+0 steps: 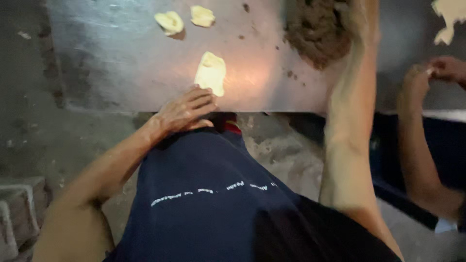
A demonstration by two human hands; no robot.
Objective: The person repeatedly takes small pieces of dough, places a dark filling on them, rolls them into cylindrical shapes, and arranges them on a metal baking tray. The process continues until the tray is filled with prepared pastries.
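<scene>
From the head view, a pale flat dough piece (pixel 210 73) lies on the shiny metal desk (pixel 121 58), close to its near edge, and the fingers (pixel 201 101) of the left hand (pixel 187 112) end just below it, their tips touching or almost touching its lower edge; which of the two is hard to tell. The left hand rests palm-down over the desk's edge with fingers released and spread slightly, grasping nothing, and its forearm runs back down-left towards the body. The right arm stretches straight up the frame, its forearm dusted pale, to a mound of brown filling (pixel 318 31) at the desk's far side. The right hand (pixel 361 14) is blurred and cut off by the top edge, so whether its fingers are clenched cannot be told. Two smaller dough pieces (pixel 184 19) lie well apart, further up the desk. At the right, another person's hands (pixel 437 73) meet over the desk, blurred.
</scene>
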